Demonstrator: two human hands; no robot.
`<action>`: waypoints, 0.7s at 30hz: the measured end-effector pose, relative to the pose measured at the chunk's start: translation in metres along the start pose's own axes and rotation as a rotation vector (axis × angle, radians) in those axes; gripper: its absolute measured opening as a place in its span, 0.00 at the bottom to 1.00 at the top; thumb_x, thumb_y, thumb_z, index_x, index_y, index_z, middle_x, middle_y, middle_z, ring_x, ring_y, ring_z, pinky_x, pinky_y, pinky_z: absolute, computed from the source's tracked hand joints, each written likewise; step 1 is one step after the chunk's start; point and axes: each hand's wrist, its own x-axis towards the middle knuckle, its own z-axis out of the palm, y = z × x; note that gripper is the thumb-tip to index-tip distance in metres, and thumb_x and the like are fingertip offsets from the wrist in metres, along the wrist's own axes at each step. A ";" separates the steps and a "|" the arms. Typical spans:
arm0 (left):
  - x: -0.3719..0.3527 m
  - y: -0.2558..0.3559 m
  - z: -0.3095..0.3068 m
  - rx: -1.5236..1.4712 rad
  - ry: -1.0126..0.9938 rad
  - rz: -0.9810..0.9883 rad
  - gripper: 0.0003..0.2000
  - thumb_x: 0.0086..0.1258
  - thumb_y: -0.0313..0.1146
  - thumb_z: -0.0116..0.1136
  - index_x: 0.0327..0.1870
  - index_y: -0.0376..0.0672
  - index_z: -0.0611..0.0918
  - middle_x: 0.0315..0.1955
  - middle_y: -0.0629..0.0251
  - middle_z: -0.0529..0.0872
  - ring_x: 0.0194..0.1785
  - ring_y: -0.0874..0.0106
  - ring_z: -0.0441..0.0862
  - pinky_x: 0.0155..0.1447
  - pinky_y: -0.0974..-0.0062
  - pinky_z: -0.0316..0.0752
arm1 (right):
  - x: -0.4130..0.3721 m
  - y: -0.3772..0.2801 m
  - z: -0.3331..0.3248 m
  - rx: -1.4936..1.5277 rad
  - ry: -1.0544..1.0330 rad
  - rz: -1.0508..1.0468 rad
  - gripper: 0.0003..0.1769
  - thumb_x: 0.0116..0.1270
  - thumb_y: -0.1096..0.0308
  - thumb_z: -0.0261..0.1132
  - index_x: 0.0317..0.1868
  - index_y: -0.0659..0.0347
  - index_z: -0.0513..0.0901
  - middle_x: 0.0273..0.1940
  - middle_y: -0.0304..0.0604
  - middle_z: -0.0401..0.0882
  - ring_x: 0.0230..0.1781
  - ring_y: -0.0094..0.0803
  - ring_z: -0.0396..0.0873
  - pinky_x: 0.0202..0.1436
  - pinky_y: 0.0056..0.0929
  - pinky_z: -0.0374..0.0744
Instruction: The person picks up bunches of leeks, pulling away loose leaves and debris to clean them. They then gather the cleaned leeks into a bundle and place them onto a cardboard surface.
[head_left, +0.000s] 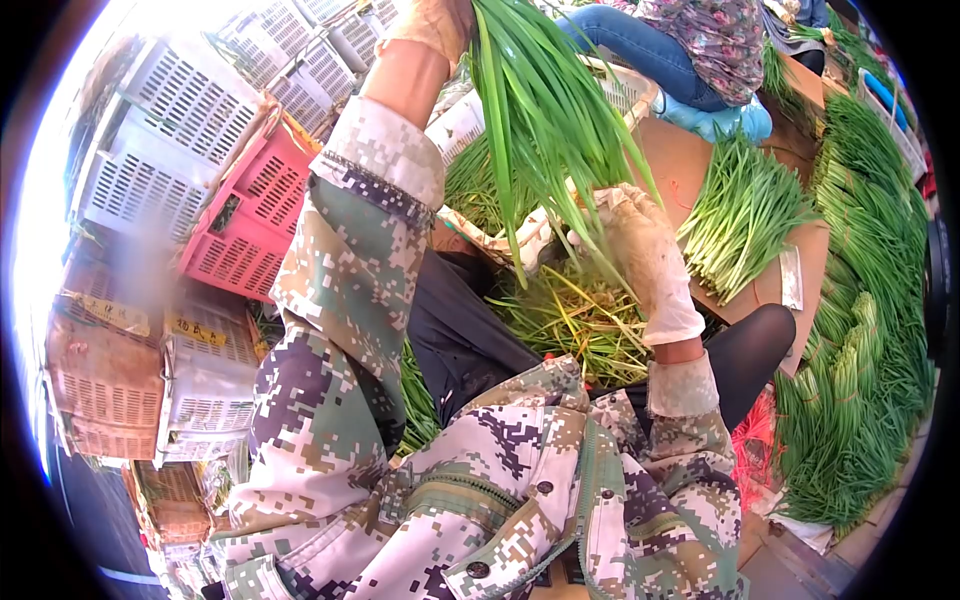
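My left hand (432,28), gloved and raised at the top edge, is closed around a bunch of Chinese chives (545,110). Their long green leaves hang downward and fan out. My right hand (645,255), in a pale, soiled glove, is beside the lower leaf ends, fingers curled in on some of them; the leaves partly cover the fingertips. Below, between my legs, lies a heap of loose yellowish leaf trimmings (590,325). A sorted pile of chives (745,215) with pale stems rests on a cardboard sheet (672,165) right of my right hand.
A white basket (455,130) holding more chives stands ahead. Stacked white crates (175,110), a red crate (250,210) and brown crates (105,370) line the left. Bundled chives (865,330) cover the right side, near red strings (755,450). Another person (690,50) sits at the top right.
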 end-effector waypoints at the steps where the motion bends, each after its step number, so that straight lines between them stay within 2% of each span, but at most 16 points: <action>1: -0.001 -0.001 0.000 -0.006 -0.016 0.008 0.11 0.68 0.34 0.49 0.39 0.34 0.76 0.26 0.57 0.77 0.28 0.63 0.78 0.33 0.66 0.75 | -0.001 -0.003 0.002 0.001 0.001 0.001 0.17 0.76 0.64 0.51 0.55 0.69 0.73 0.48 0.45 0.80 0.43 0.32 0.81 0.46 0.26 0.81; 3: -0.003 -0.003 0.000 -0.011 -0.033 0.013 0.11 0.68 0.34 0.49 0.40 0.34 0.76 0.27 0.57 0.77 0.28 0.63 0.77 0.34 0.66 0.75 | -0.004 -0.010 0.005 0.265 -0.173 0.160 0.16 0.76 0.65 0.51 0.54 0.69 0.73 0.47 0.46 0.81 0.41 0.36 0.82 0.43 0.32 0.84; 4: -0.002 -0.004 -0.001 0.000 -0.049 -0.002 0.11 0.69 0.35 0.48 0.41 0.34 0.76 0.27 0.57 0.77 0.28 0.63 0.77 0.34 0.66 0.75 | -0.004 -0.009 0.006 0.266 -0.172 0.161 0.16 0.76 0.65 0.51 0.54 0.69 0.73 0.47 0.46 0.81 0.41 0.36 0.82 0.43 0.32 0.84; 6: -0.001 -0.007 -0.003 0.011 -0.065 -0.018 0.12 0.69 0.35 0.48 0.42 0.34 0.75 0.27 0.57 0.77 0.28 0.63 0.77 0.34 0.65 0.75 | -0.004 -0.009 0.007 0.332 -0.240 0.209 0.17 0.73 0.62 0.57 0.55 0.66 0.75 0.45 0.39 0.80 0.42 0.24 0.80 0.45 0.24 0.80; 7: 0.001 -0.008 -0.003 -0.003 -0.070 -0.024 0.12 0.69 0.36 0.48 0.42 0.34 0.75 0.27 0.57 0.77 0.28 0.62 0.77 0.35 0.65 0.75 | -0.003 -0.010 0.012 0.345 -0.151 0.190 0.13 0.74 0.66 0.54 0.51 0.66 0.75 0.43 0.45 0.81 0.39 0.34 0.82 0.37 0.31 0.84; 11: 0.000 -0.010 -0.005 0.014 -0.073 -0.042 0.13 0.69 0.36 0.48 0.44 0.34 0.74 0.27 0.56 0.76 0.29 0.61 0.78 0.35 0.63 0.76 | -0.010 -0.016 0.011 0.442 -0.164 0.245 0.12 0.73 0.66 0.56 0.51 0.64 0.76 0.41 0.41 0.81 0.38 0.31 0.82 0.37 0.29 0.83; 13: 0.000 -0.011 -0.007 -0.004 -0.088 -0.044 0.14 0.69 0.37 0.47 0.45 0.33 0.73 0.28 0.55 0.77 0.29 0.60 0.78 0.36 0.62 0.76 | -0.011 -0.013 0.009 0.537 -0.125 0.220 0.13 0.69 0.70 0.61 0.52 0.66 0.76 0.45 0.41 0.80 0.44 0.27 0.80 0.48 0.24 0.80; 18: -0.022 -0.010 -0.002 -0.013 -0.118 -0.055 0.15 0.70 0.37 0.46 0.46 0.31 0.72 0.30 0.51 0.78 0.29 0.57 0.79 0.37 0.60 0.77 | -0.012 -0.002 0.010 0.676 -0.099 0.183 0.13 0.67 0.74 0.62 0.50 0.68 0.76 0.45 0.42 0.81 0.45 0.29 0.80 0.53 0.26 0.79; 21: -0.025 -0.010 0.000 -0.070 -0.065 -0.151 0.15 0.71 0.37 0.45 0.45 0.30 0.73 0.30 0.49 0.79 0.30 0.55 0.80 0.39 0.60 0.78 | -0.013 -0.005 0.010 0.738 -0.129 0.167 0.12 0.65 0.77 0.63 0.49 0.68 0.77 0.45 0.43 0.81 0.46 0.30 0.80 0.55 0.26 0.78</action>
